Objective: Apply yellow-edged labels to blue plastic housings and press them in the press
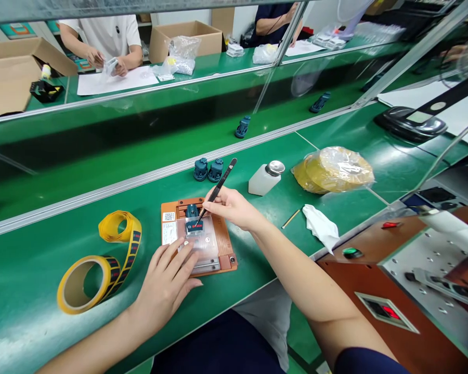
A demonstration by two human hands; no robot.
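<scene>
right hand (234,206): pinches black tweezers (218,187) | left hand (166,283): spread on orange fixture (228,254) | blue plastic part (194,224): atop fixture, seems light, stiff; grip its sides

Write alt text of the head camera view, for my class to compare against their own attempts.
A person's right hand holds black tweezers at a small blue Bosch-labelled part on an orange fixture on a green bench, while the left hand rests on a clear plate.

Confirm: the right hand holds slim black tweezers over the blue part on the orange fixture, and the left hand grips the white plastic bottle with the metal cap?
No: the left hand rests on the clear plastic plate of the orange fixture, not the bottle, as the head view shows. The rest stands.
</scene>
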